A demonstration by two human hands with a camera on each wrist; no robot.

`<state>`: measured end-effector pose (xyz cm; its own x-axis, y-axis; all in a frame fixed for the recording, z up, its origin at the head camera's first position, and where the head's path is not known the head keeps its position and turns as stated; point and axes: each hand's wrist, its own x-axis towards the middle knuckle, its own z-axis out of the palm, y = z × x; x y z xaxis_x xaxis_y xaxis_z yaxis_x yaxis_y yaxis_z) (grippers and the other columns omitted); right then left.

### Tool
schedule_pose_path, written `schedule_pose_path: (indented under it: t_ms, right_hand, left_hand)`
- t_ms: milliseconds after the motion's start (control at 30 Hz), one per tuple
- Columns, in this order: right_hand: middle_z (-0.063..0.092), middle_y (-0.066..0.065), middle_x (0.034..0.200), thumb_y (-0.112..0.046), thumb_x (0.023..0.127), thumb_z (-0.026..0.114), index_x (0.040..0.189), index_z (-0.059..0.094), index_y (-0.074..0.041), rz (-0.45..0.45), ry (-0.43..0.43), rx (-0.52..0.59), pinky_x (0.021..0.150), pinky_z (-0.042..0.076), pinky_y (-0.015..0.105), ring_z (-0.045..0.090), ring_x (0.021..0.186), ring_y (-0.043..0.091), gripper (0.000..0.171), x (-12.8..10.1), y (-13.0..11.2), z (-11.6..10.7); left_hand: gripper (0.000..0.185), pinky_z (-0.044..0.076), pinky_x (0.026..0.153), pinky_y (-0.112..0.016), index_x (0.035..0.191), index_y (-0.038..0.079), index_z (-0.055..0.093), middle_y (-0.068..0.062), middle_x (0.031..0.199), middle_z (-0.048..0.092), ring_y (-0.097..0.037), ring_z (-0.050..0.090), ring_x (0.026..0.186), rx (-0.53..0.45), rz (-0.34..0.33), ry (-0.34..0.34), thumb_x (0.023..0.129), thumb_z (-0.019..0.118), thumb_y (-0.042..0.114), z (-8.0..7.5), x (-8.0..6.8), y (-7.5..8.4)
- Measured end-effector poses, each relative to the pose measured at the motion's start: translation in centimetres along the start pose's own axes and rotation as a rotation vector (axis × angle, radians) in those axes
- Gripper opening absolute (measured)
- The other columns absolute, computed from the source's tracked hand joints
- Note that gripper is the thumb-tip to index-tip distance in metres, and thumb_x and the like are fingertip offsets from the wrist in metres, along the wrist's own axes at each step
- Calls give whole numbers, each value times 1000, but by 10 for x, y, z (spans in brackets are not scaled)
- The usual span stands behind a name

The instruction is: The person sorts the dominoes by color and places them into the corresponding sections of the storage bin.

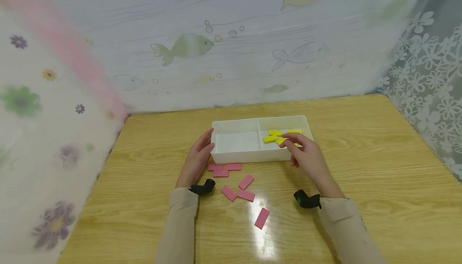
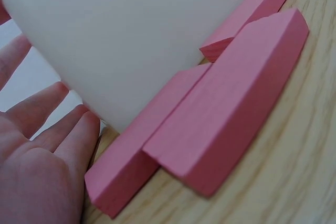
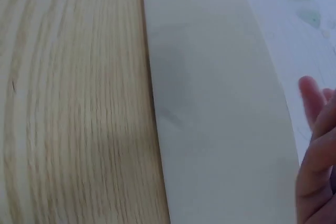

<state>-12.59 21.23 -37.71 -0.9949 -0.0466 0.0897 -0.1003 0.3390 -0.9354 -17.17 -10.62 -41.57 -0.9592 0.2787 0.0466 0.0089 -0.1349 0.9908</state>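
Note:
A white two-part tray stands in the middle of the wooden table. Its left part is empty; a few yellow blocks lie in its right part. My left hand rests with straight fingers against the tray's left front corner; in the left wrist view the left hand lies beside the tray wall. My right hand hovers over the yellow blocks with loosely bent fingers, and I see nothing in them. Several pink blocks lie before the tray, three right against its wall.
Patterned curtains close in the table at the back and on both sides. One pink block lies alone nearer to me, by a glare spot. Bare wood stretches to the left and right of the tray.

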Motion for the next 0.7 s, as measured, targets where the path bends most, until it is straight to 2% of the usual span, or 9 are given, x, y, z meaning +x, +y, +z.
schedule_pose_path:
  t_ms: [133, 233, 433, 600, 700]
  right_hand:
    - [62, 11, 90, -25, 91, 51, 111, 60, -15, -45, 110, -22, 52, 45, 27, 53, 63, 26, 24, 0, 3, -7]
    - [62, 5, 87, -30, 92, 49, 108, 62, -15, -69, 218, -88, 60, 43, 23, 54, 75, 19, 25, -1, 5, -11]
    - [59, -3, 98, -36, 91, 48, 103, 64, -14, -125, 402, -135, 80, 38, 26, 48, 91, 8, 30, 1, 7, -18]
    - [53, -3, 114, -32, 91, 50, 111, 61, -13, -138, 440, -103, 92, 33, 38, 43, 110, 11, 29, 2, 10, -22]
    - [45, -5, 127, -34, 90, 51, 122, 54, -17, -71, 407, -43, 97, 28, 40, 35, 120, 11, 36, 3, 15, -24]
  left_hand:
    - [46, 22, 103, -40, 138, 20, 34, -3, 145, 22, -22, 20, 132, 7, -12, 18, 94, 46, 15, -4, 1, -8]
    - [47, 22, 103, -39, 139, 17, 32, -3, 145, 23, -21, 21, 131, -2, -9, 18, 94, 45, 12, -7, 3, -14]
    - [48, 22, 103, -40, 139, 14, 31, -5, 145, 22, -22, 22, 131, -22, 21, 14, 94, 45, 13, -8, 6, -17]
    - [48, 23, 103, -39, 140, 13, 30, -6, 146, 21, -25, 20, 131, -24, 15, 9, 94, 44, 11, -7, 6, -14]
    - [48, 24, 103, -39, 140, 12, 30, -7, 146, 20, -26, 19, 131, -18, 11, 6, 94, 44, 10, -4, 5, -9]
